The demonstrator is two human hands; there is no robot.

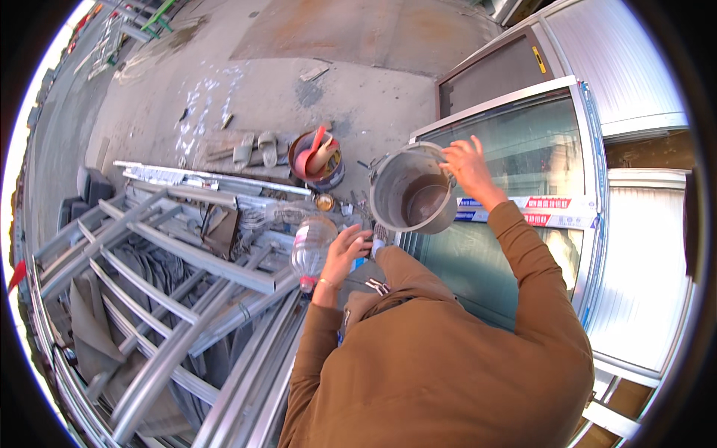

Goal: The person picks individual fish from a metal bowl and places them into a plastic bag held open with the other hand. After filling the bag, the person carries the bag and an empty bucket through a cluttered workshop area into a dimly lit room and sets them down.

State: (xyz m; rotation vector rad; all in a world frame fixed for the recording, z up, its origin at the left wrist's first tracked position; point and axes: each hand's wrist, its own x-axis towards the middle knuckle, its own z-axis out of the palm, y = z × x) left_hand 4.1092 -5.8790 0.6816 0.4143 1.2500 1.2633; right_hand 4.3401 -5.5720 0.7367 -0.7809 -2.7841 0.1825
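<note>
1. A grey bucket (387,196) is standing in front of the person, its round mouth facing the camera, just beside a framed glass panel (515,145) on the right.
2. Murky brown liquid (428,203) is lying in the bottom of that bucket, covering part of the base, while the inner wall above is showing pale smears.
3. The right hand (470,175) is reaching to the bucket's right rim with fingers bent and one finger lifting; whether it is gripping the rim or only touching it, I cannot tell.
4. The left hand (343,257) is hovering left of and below the bucket, its fingers parting and bending loosely, and nothing is showing in its grasp.
5. A large clear plastic bottle (315,243) is lying next to the left hand, its red cap (306,284) pointing toward the person; I cannot tell whether it is holding any liquid.
6. Beyond the bottle, a smaller stained bucket (329,180) is standing on the ground, and a red scoop (303,160) and a tan tool (324,156) are resting inside it, poking above its rim.
7. A small round container (324,201) with a yellowish look is sitting between that bucket and the bottle; its contents are too small to tell.
8. Metal frames (202,263) are lying stacked on the left, and two slippers (243,151) are resting near the stained bucket.
</note>
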